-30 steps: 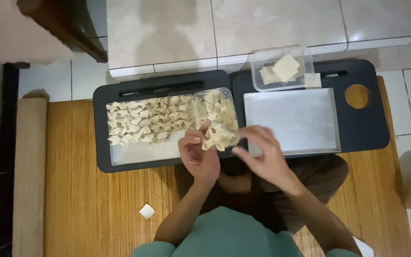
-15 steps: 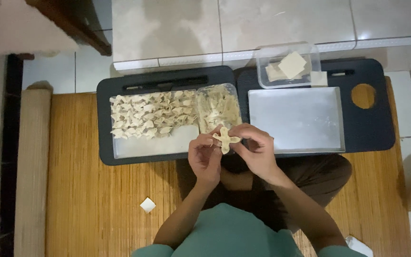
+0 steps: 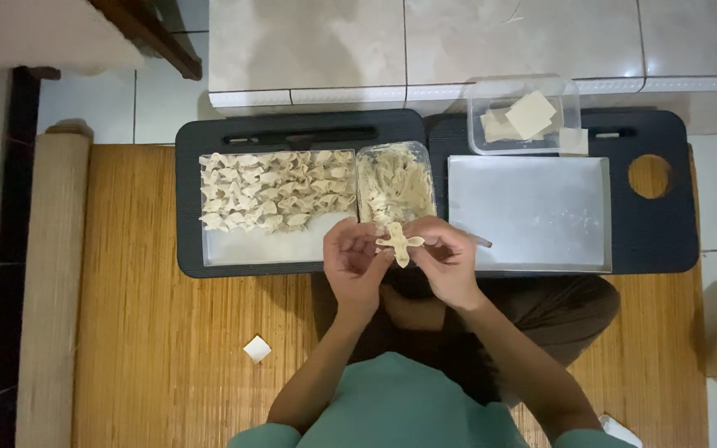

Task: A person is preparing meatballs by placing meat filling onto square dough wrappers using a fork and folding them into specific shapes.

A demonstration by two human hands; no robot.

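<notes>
Pale dumpling (image 3: 399, 243) sits between our hands, above the tray (image 3: 246, 249) edge. Left hand (image 3: 354, 261) and right hand (image 3: 447, 259) pinch its folded corners with fingertips. Soft, light, tears easily, we judge; best held at the sealed edges.

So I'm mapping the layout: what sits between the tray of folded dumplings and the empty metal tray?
A clear container of filling, seen in the head view.

A woven bamboo mat (image 3: 168, 357) covers the floor. Two black lap trays (image 3: 300, 133) sit side by side at twelve o'clock; a small white square wrapper (image 3: 256, 348) lies at eight o'clock.
</notes>
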